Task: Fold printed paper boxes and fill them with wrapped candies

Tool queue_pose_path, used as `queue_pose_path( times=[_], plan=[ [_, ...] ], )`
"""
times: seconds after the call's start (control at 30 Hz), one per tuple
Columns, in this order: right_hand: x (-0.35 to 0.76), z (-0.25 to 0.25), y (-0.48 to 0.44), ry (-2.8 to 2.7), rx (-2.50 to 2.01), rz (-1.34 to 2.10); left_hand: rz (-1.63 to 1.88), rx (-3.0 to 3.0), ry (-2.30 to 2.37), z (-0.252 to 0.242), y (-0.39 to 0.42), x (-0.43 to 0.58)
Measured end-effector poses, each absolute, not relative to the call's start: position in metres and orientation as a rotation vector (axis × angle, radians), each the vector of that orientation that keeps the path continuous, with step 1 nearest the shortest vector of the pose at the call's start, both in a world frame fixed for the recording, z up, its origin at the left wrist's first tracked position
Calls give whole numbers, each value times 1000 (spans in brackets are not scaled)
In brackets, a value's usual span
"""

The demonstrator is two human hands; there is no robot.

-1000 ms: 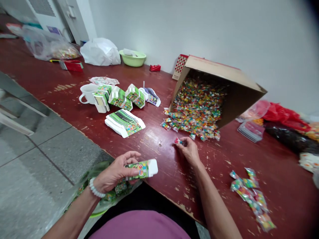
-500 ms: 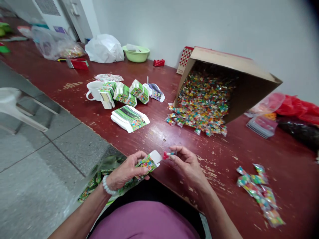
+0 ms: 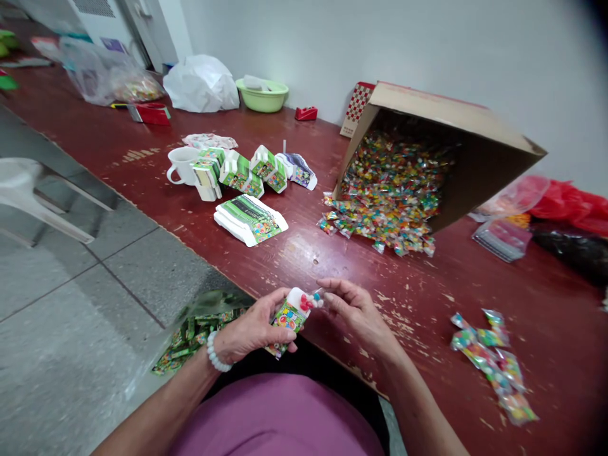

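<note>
My left hand (image 3: 259, 326) is closed around a small green printed candy box (image 3: 289, 320), tilted with its flap end up. Between the thumb and fingers of my right hand (image 3: 354, 310) is a clear packet of candy (image 3: 311, 300), with red, white and blue pieces showing. The packet lies right at the mouth of the box; how far it reaches inside I cannot tell. Several sealed candy packets (image 3: 494, 367) lie on the table to the right. A stack of flattened green cartons (image 3: 251, 219) rests beyond my left hand.
A large cardboard box (image 3: 456, 104) lies on its side, candy packets (image 3: 389, 190) spilling onto the red table (image 3: 199, 221). Folded green boxes (image 3: 240, 174) stand by a white mug (image 3: 182, 166). Below the table edge, a bag (image 3: 190, 339) holds filled-looking green boxes. A white stool (image 3: 42, 190) stands left.
My right hand has brought the candy packet left to the mouth of the box. My left hand has turned the box so that more of its printed front shows.
</note>
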State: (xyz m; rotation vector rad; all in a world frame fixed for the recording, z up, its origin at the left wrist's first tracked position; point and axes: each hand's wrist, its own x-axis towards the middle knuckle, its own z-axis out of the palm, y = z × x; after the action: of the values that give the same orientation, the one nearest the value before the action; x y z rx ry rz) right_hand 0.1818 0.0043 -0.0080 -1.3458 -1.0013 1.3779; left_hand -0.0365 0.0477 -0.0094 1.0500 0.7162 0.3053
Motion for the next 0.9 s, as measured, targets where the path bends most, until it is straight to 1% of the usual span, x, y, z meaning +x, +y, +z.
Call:
queue_pose_path(
  times=[0.27, 0.47, 0.9],
  plan=[
    [180, -18, 3, -948, -1285, 1430, 308, 1060, 727, -6, 46, -36],
    [179, -26, 3, -931, -1293, 1408, 308, 1068, 732, -5, 45, -36],
    [179, -23, 4, -876, -1303, 1402, 280, 1095, 708, -9, 48, -35]
  ],
)
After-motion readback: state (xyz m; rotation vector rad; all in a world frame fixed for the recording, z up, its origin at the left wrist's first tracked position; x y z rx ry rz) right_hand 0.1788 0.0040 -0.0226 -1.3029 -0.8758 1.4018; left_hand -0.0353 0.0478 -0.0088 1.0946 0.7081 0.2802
